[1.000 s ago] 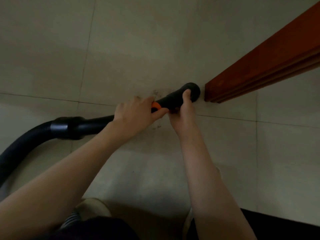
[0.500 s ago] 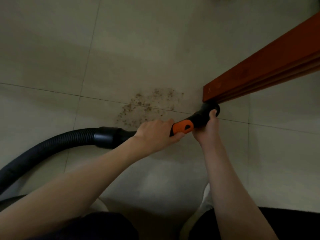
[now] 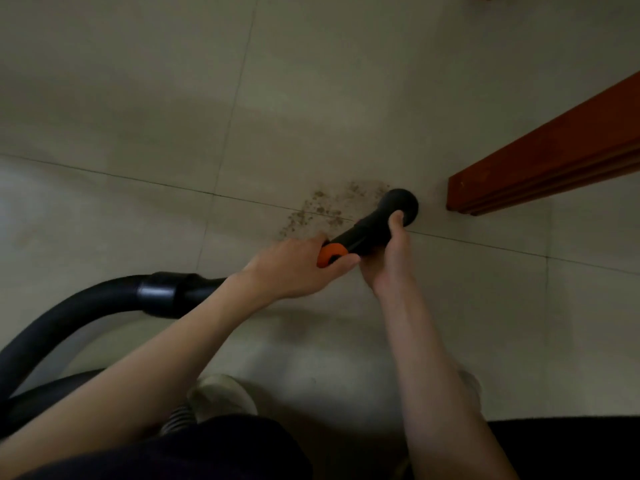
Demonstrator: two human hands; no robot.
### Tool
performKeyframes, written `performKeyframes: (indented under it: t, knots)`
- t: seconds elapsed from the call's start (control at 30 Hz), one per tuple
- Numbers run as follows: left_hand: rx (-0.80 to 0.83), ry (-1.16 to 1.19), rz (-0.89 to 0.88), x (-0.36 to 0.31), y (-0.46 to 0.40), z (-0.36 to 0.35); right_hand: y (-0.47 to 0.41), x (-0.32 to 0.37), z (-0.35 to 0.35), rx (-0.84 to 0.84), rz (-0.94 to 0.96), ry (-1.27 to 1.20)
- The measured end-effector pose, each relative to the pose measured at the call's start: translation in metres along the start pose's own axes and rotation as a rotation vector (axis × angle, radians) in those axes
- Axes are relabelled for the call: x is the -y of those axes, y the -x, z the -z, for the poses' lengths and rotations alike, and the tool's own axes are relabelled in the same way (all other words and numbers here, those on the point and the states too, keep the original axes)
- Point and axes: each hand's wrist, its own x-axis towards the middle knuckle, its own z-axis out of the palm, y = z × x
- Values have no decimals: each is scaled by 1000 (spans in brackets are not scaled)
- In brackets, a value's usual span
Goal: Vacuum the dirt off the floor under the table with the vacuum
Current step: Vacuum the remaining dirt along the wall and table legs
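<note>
Both hands are on the vacuum's black wand [image 3: 372, 230]. The left hand [image 3: 294, 268] is wrapped round the back of it right by the orange collar [image 3: 330, 255], and the right hand [image 3: 386, 258] is clamped further forward, thumb up against the round nozzle end [image 3: 400, 204]. The nozzle sits low over the floor [image 3: 138, 116] where two grout lines cross, just beside the end of the red-brown wooden table part [image 3: 540, 168] but not touching it. The dirt [image 3: 325, 209] is a scatter of brownish crumbs just left of the nozzle, straddling the grout line.

What I'd worry about:

- The nozzle is at the right edge of the patch, so most of the crumbs look untouched. Sweep too fast and the rim could just shove them outwards instead of sucking them up.
- The wood is really close. Swing right and the nozzle knocks it.
- Bits sitting in the grout groove are probably the stubborn ones.
- The hose [image 3: 69, 313] loops back past the foot [image 3: 221, 396], so a hard pull forward could snag it there.

Can't tell whether the nozzle mouth is actually flat on the tile.
</note>
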Motion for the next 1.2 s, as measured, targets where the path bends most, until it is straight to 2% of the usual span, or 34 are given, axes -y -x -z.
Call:
performKeyframes:
  t: [0.13, 0.23, 0.5, 0.7, 0.93, 1.2]
  knots:
    - [-62, 81, 95, 27, 10, 14, 27, -31, -23, 120, -105, 278]
    - [-29, 149, 145, 54, 31, 18, 41, -51, -28, 174, -188, 426]
    - [74, 303, 359, 121, 88, 18, 60, -118, -44, 240, -356, 407]
    - [181, 320, 464, 145, 114, 14, 75, -159, -44, 294, -430, 542]
    - [108, 236, 452, 147, 120, -13, 79, -166, -33, 332, -508, 647]
    - [20, 189, 435, 145, 108, -16, 76, -161, -36, 286, -449, 593]
